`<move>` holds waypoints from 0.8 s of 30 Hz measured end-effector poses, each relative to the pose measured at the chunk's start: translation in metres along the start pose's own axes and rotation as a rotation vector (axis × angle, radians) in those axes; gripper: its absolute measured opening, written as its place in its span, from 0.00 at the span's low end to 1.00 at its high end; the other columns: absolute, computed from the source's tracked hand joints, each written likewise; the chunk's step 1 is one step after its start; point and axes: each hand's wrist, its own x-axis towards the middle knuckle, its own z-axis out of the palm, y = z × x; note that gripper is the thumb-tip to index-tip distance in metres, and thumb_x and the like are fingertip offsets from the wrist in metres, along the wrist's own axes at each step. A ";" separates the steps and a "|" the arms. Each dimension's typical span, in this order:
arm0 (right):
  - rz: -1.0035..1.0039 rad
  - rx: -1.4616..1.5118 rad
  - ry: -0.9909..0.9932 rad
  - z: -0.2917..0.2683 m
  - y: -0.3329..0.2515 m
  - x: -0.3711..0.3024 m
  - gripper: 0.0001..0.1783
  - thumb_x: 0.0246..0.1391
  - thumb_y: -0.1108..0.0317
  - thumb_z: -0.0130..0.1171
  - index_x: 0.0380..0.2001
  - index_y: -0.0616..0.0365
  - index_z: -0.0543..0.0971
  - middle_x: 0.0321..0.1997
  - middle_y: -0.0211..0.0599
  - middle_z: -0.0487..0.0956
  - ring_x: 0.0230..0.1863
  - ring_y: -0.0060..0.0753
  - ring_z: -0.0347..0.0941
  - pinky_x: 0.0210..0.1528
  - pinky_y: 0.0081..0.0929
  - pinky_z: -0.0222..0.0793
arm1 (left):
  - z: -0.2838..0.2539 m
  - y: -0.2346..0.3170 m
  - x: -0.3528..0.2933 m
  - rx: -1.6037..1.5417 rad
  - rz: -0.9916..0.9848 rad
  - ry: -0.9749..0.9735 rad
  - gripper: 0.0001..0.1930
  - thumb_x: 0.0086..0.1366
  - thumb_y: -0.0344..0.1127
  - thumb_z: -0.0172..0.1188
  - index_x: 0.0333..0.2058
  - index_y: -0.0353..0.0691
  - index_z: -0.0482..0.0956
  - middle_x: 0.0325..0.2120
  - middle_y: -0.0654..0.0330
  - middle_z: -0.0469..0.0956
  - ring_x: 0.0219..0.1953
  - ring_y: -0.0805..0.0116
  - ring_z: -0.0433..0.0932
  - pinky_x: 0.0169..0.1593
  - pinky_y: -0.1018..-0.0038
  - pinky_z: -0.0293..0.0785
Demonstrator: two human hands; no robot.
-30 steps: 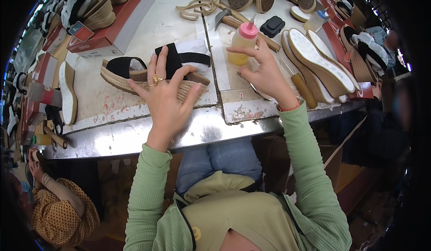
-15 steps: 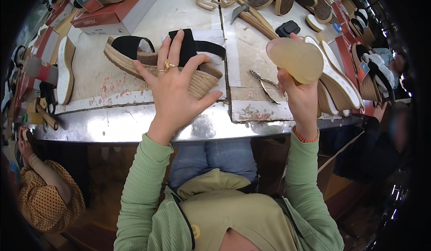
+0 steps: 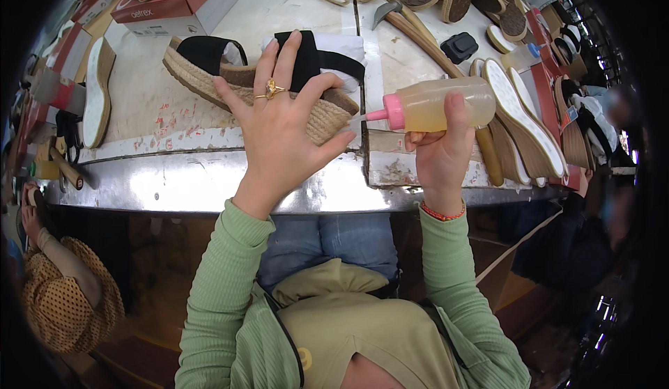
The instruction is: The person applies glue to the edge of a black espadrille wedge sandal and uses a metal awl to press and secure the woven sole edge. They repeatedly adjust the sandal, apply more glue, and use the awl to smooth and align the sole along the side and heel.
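A wedge sandal (image 3: 198, 82) with black straps and a woven rope-covered sole lies on the table, its heel end toward the right. My left hand (image 3: 282, 121) is spread over its side and strap, fingers bent over the upper edge, holding it. In my right hand (image 3: 442, 152) is a squeeze bottle (image 3: 446, 105) of pale yellow liquid with a pink cap, tipped on its side. Its narrow nozzle points left at the sandal's heel; whether it touches, I cannot tell. White paper stuffing shows inside the straps.
A hammer (image 3: 421, 37) and a black block-like object (image 3: 460, 47) lie beyond the bottle. Several wedge soles (image 3: 519, 110) rest at the right, another sole (image 3: 99, 93) at the left. A red shoe box (image 3: 181, 9) stands at the back left. Other people sit at both sides.
My right hand has turned the bottle sideways and brought it left, nozzle to the sandal's heel. My left hand keeps its place on the sandal.
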 end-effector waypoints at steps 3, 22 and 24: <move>-0.088 -0.135 0.038 0.010 0.001 0.004 0.19 0.60 0.58 0.64 0.39 0.65 0.75 0.29 0.40 0.80 0.17 0.25 0.73 0.11 0.21 0.64 | 0.002 -0.001 0.000 -0.007 0.003 0.012 0.25 0.43 0.57 0.72 0.42 0.63 0.80 0.70 0.56 0.57 0.72 0.51 0.50 0.63 0.25 0.24; -0.178 -0.416 0.011 0.025 -0.004 0.007 0.19 0.61 0.55 0.61 0.36 0.64 0.74 0.24 0.38 0.78 0.13 0.22 0.68 0.11 0.19 0.61 | 0.003 -0.002 -0.001 -0.029 -0.001 0.042 0.22 0.45 0.52 0.71 0.41 0.63 0.79 0.69 0.58 0.58 0.72 0.53 0.51 0.63 0.24 0.27; -0.184 -0.419 0.006 0.025 -0.003 0.007 0.19 0.61 0.55 0.61 0.36 0.64 0.74 0.24 0.37 0.78 0.13 0.22 0.68 0.11 0.19 0.61 | 0.003 -0.002 -0.001 -0.029 -0.003 0.041 0.22 0.45 0.52 0.71 0.41 0.63 0.79 0.69 0.58 0.58 0.72 0.53 0.51 0.63 0.24 0.27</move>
